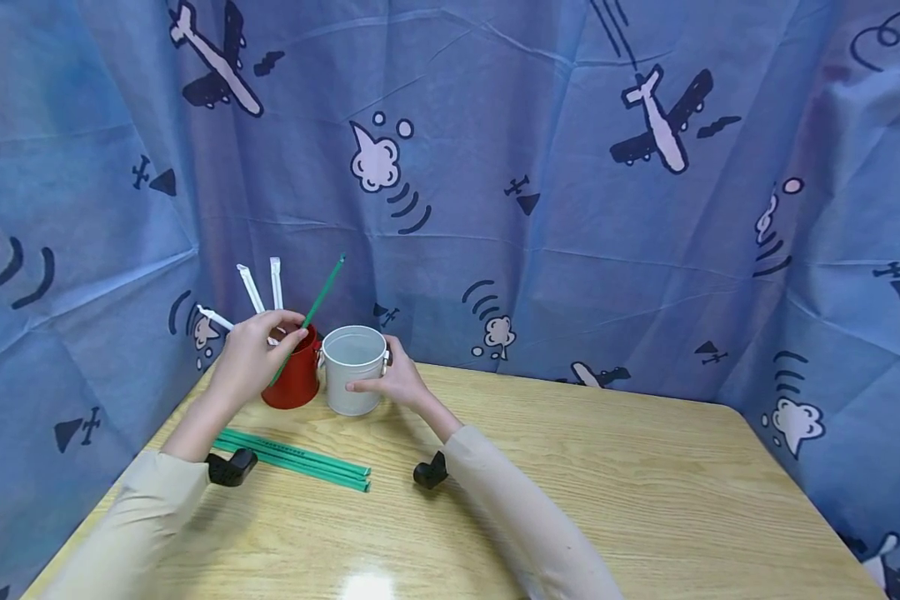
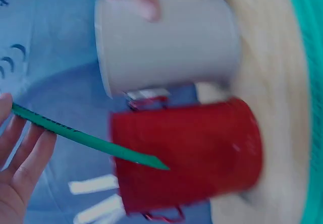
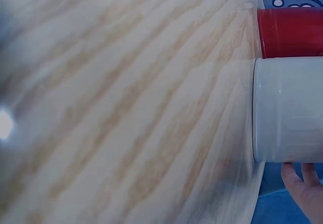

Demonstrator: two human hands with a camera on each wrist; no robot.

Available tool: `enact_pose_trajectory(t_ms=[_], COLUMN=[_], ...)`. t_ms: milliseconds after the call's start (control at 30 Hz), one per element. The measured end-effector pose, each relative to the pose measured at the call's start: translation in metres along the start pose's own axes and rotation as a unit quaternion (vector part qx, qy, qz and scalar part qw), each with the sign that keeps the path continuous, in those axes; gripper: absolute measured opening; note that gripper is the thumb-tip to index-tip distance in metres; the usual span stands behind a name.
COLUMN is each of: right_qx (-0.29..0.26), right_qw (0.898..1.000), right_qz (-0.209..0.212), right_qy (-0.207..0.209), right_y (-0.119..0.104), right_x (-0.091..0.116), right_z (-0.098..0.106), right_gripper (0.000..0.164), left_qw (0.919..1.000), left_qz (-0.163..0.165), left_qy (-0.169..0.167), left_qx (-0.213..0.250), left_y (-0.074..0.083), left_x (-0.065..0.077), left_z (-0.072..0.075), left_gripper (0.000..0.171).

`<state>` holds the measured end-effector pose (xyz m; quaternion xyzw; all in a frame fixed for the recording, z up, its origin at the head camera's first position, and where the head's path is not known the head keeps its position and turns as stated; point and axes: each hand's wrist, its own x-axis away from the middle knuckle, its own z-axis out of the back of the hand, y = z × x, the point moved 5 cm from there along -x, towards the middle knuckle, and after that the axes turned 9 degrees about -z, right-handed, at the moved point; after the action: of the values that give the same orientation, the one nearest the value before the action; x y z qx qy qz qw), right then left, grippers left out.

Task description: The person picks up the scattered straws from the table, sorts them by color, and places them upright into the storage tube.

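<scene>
My left hand (image 1: pixel 258 350) pinches a green paper-wrapped straw (image 1: pixel 326 292) near its middle, tilted in front of the red bucket (image 1: pixel 292 385). In the left wrist view the straw (image 2: pixel 96 142) overlaps the red bucket's side (image 2: pixel 186 148). Several white-wrapped straws (image 1: pixel 251 287) stick up out of the red bucket. Right beside it stands a white bucket (image 1: pixel 351 379), its inside bare where it shows. Around the white bucket's right side my right hand (image 1: pixel 397 375) grips, thumb across the front; in the right wrist view its fingers (image 3: pixel 298 183) lie against the wall.
Several green-wrapped straws (image 1: pixel 307 462) lie together on the wooden table (image 1: pixel 570 483), in front of the buckets. A blue curtain (image 1: pixel 480 167) printed with planes hangs behind and at both sides. Black wrist cameras (image 1: pixel 430 472) sit below each hand.
</scene>
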<state>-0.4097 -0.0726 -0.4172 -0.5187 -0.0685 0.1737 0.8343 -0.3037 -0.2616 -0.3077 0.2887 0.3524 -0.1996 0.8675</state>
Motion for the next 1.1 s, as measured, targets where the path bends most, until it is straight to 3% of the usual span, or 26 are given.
enact_pose_trajectory(t_ms=[100, 300, 567, 700, 867, 1100], right_qx=[0.002, 0.002, 0.001, 0.004, 0.004, 0.004], right_qw=[1.000, 1.000, 1.000, 1.000, 1.000, 1.000], right_qz=[0.003, -0.003, -0.004, -0.004, -0.004, -0.007], right_qy=[-0.001, -0.004, -0.004, -0.003, -0.002, -0.002], right_y=[0.000, 0.001, 0.000, 0.000, 0.000, 0.000], right_x=[0.000, 0.000, -0.001, -0.001, -0.001, 0.000], right_z=[0.000, -0.001, 0.000, -0.001, 0.000, 0.000], right_gripper=[0.089, 0.090, 0.091, 0.091, 0.091, 0.091], left_qw=[0.9994, 0.9955, 0.9842, 0.9768, 0.9689, 0.9678], left_qz=[0.010, 0.039, 0.084, 0.115, 0.156, 0.195], left_qy=[0.029, 0.056, 0.108, 0.125, 0.123, 0.094], left_qx=[0.016, 0.066, 0.112, 0.130, 0.148, 0.129], left_y=[0.007, 0.017, 0.018, 0.011, -0.003, -0.019], left_x=[-0.013, -0.033, -0.045, -0.043, -0.034, -0.017], left_z=[0.001, 0.000, -0.006, -0.011, -0.020, -0.032], left_gripper=[0.019, 0.023, 0.028, 0.028, 0.030, 0.032])
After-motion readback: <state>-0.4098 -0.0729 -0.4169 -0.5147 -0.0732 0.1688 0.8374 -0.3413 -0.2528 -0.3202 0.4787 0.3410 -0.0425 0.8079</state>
